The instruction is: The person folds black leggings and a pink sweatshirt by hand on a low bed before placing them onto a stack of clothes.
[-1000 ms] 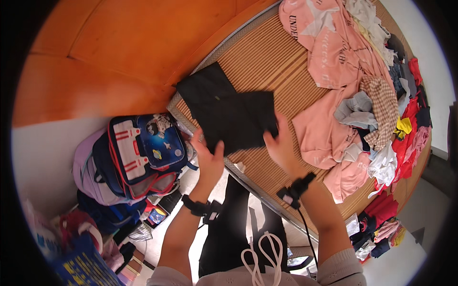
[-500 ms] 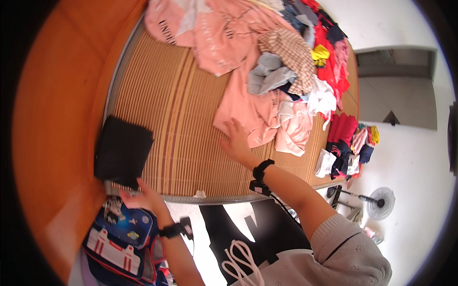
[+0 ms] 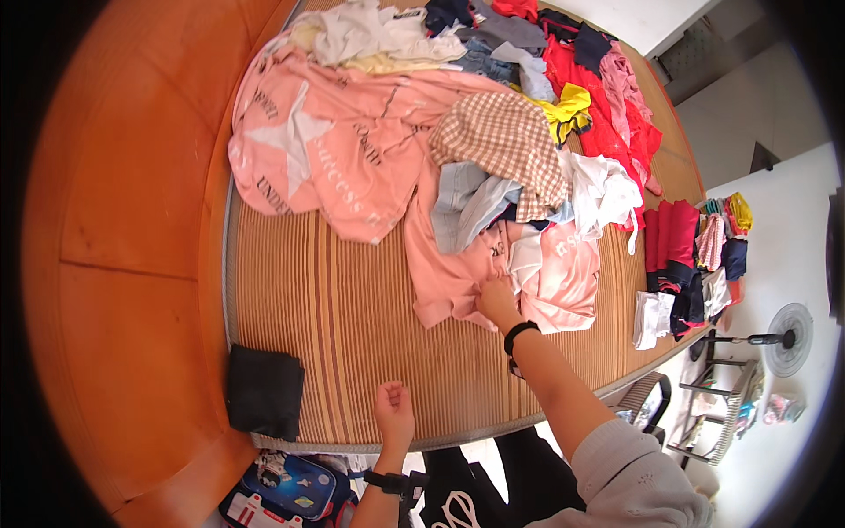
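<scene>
My right hand (image 3: 499, 304) pinches the lower part of a pink garment (image 3: 444, 286) lying spread on the striped mat. My left hand (image 3: 393, 412) is loosely fisted above the mat's near edge, its fingers curled in and nothing visible in them. On top of the pink garment lie a light blue-grey garment (image 3: 466, 207) and a brown-and-white checked garment (image 3: 502, 141). A large pink printed piece with a white star (image 3: 299, 132) spreads to the left. By the near left corner sits a folded black cloth (image 3: 264, 392).
Crumpled clothes cover the far side: cream, red (image 3: 598, 97) and yellow (image 3: 563, 110). Folded piles (image 3: 673, 246) stand at the right edge. An orange wooden board (image 3: 132, 264) borders the left. Below the near edge is a blue backpack (image 3: 295, 484); a fan (image 3: 786, 339) stands right.
My left hand has come away from the black cloth, moved right and curled its fingers. My right hand has moved right and closed on the pink garment. The view has shifted.
</scene>
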